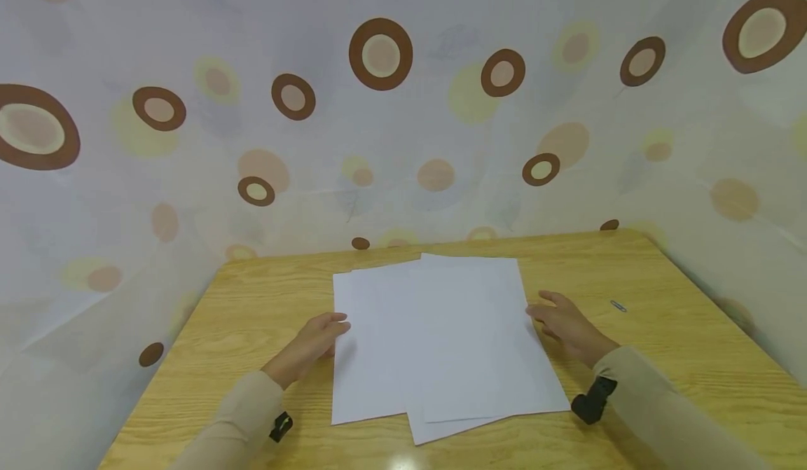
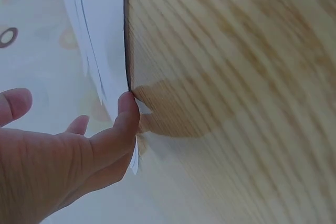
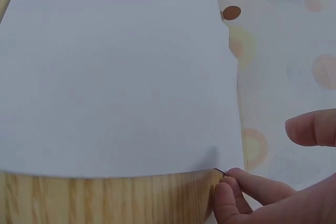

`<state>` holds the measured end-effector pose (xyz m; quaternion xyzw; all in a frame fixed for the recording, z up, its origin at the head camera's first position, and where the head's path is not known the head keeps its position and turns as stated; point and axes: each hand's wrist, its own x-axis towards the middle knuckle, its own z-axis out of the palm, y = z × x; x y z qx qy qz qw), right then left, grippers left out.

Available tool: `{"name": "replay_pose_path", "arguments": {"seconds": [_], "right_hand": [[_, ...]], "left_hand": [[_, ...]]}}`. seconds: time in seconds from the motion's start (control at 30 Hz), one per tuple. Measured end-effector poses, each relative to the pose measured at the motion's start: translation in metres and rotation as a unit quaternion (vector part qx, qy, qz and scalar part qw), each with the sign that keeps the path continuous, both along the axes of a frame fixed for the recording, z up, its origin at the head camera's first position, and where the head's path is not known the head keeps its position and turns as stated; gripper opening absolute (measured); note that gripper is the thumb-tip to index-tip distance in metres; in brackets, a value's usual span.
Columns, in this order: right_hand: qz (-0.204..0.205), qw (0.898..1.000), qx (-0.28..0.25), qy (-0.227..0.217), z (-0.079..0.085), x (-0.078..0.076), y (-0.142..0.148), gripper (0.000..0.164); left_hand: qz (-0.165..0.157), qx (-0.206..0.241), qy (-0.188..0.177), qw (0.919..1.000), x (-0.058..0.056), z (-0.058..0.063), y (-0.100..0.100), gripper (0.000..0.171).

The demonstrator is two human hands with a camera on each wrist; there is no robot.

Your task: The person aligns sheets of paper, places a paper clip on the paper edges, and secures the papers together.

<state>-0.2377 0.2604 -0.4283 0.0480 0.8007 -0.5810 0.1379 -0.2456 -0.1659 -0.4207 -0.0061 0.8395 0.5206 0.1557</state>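
Overlapping sheets of plain white rectangular paper [image 1: 469, 344] lie on a light-brown wood-grained tabletop [image 1: 687, 344], roughly at its middle, between the person's two hands. The sheets are fanned out unevenly: the left part of the pile juts out past the sheets on top, one corner pokes out at the near edge, and another sticks up at the far edge.

The hands are well apart from each other, one on each side of the pile. The left hand [image 1: 313, 339] is at the pile's left edge, its fingers loosely extended; in the left wrist view its fingertips touch the paper's edge while one digit stands away from the others. The right hand [image 1: 570, 326] is at the opposite edge, fingers slightly bent rather than clenched; in the right wrist view fingertips meet the rim of the paper and one digit is held off it.

A small blue elongated paper clip [image 1: 618, 306] lies on the tabletop to the right of the pile, near the right hand but apart from it. Both arms wear beige long sleeves [image 1: 668, 403], with a black device [image 1: 592, 400] at the right wrist. Behind the tabletop hangs a whitish covering [image 1: 403, 134] printed with brown rings and pale yellow and peach spots.
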Motion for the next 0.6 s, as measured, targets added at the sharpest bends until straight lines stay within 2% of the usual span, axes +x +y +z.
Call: {"name": "replay_pose_path", "arguments": {"seconds": [0.23,0.4,0.6], "right_hand": [[0.004,1.000,0.002,0.006,0.0001,0.0016,-0.0044,0.073],[0.025,1.000,-0.004,0.015,-0.0036,0.0002,-0.0079,0.072],[0.052,0.998,-0.038,0.001,0.0040,0.0035,-0.0059,0.073]], "left_hand": [[-0.009,0.002,0.000,1.0000,-0.0011,-0.0023,0.0052,0.048],[-0.006,0.006,-0.004,1.0000,-0.0014,-0.0020,0.0064,0.048],[-0.009,0.021,0.001,0.9997,0.0063,0.0020,-0.0008,0.048]]}}
